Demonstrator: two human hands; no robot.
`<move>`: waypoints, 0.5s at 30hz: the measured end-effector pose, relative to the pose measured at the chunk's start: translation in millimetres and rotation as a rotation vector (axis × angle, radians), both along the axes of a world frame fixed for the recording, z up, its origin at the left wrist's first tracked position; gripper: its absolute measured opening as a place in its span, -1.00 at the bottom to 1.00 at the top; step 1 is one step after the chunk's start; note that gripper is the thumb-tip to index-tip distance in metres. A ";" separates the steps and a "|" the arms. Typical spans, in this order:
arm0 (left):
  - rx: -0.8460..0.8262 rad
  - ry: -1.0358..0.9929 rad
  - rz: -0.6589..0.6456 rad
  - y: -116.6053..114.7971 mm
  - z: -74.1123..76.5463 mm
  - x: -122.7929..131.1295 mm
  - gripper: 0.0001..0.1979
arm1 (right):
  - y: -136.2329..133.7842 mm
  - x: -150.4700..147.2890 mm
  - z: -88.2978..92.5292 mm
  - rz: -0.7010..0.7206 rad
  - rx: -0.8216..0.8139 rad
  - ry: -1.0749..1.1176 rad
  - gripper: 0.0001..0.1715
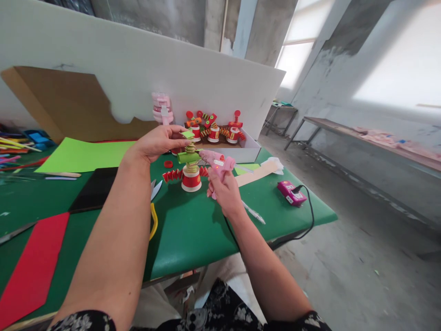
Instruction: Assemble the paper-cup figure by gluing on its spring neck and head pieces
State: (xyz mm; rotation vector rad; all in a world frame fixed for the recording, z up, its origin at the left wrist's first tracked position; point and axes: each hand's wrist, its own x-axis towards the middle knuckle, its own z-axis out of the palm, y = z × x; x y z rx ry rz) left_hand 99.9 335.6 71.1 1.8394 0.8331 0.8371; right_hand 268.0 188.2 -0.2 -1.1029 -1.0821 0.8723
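My right hand (223, 189) is wrapped round a pink glue gun (220, 161), its nozzle pointing left at the paper-cup figure. That figure stands upright on the table: a red and white cup (191, 179), folded red paper arms (172, 175) at its sides and a green rolled piece (188, 157) on top. Above the roll rises a folded green paper spring (190, 148). My left hand (165, 139) pinches the spring's top end, a light green square (188, 134), between thumb and fingers. Whether the nozzle touches the paper cannot be made out.
Several finished cup figures (213, 133) stand in a white box (253, 149) behind. Yellow-handled scissors (153, 220), a black tablet (94, 188), green paper (86, 154) and red card (36, 262) lie leftward. A purple power socket (291, 193) with a black cord sits at right.
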 end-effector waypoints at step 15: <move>0.018 -0.021 -0.026 -1.7 -3.0 2.5 -0.55 | -17.1 17.0 27.1 0.133 -0.139 0.492 -0.46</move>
